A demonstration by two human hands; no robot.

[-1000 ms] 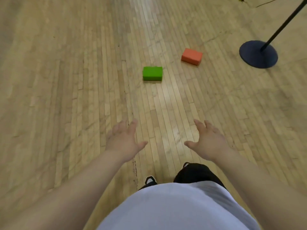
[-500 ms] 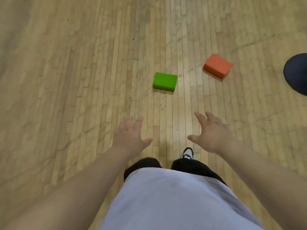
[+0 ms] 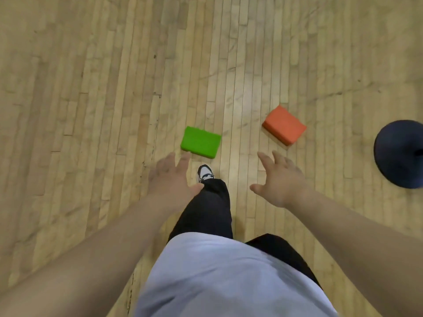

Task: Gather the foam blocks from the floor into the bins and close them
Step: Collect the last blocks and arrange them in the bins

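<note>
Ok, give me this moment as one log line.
left hand: open, extended toward green block | right hand: open, empty | orange block: on floor | bins: not in view

Two foam blocks were out there on the floor [image 3: 91, 88], and the count was simple: one green block [image 3: 201, 142], one orange block [image 3: 285, 125], one of each colour and no more than that in view. Two hands were up in the shot, one left hand [image 3: 170, 177] and one right hand [image 3: 280, 181]. One dark round base [image 3: 399, 154] showed at the right edge, partly cut off. One shoe [image 3: 205, 173] showed, a single white-and-black toe.
</note>
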